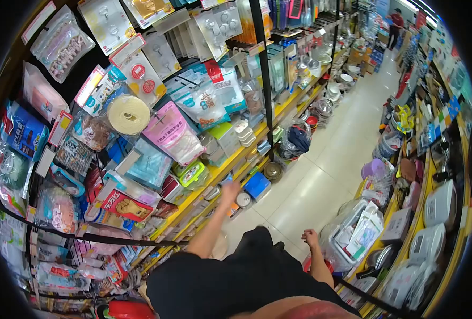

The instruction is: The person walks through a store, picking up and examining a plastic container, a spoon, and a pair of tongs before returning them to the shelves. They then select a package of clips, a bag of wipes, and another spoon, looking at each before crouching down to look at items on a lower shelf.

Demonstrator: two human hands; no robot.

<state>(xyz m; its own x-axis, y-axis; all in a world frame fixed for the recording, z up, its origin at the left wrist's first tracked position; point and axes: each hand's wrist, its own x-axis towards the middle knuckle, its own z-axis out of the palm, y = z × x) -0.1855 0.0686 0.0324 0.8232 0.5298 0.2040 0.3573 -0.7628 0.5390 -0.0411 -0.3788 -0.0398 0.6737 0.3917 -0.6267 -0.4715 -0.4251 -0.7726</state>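
My left hand (pixel 229 190) is stretched out beside the yellow shelf edge (pixel 215 179), blurred, and I cannot make out its fingers. Closest to it on the shelf is a green-lidded container (pixel 193 174). A pink pack of gloves (pixel 174 132) hangs above that container. My right hand (pixel 311 237) hangs at my side over the floor, its fingers curled in with nothing visible in them. To its right, a plastic-wrapped stack of white trays (pixel 353 234) stands by the opposite shelf.
Bagged goods crowd the hooks on my left, with a cream roll (pixel 128 114) among them. A black post (pixel 262 69) rises from the shelving. Tiled floor (pixel 321 165) runs down the aisle. Pots and boxes line both sides. A person (pixel 395 27) stands far off.
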